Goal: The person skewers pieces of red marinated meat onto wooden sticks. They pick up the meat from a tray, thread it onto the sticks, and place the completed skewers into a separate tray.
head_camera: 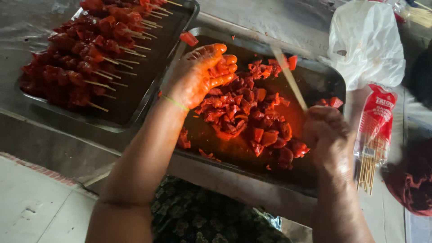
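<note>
Clenched around a bamboo skewer (289, 76), my right hand (326, 135) angles it over the tray (335, 85); my left hand (198, 74), fingers curled, gathers red marinated meat pieces (245, 112) for threading. Finished skewers (85, 49) fill the neighbouring tray (135, 112), kept apart from raw stock.
</note>
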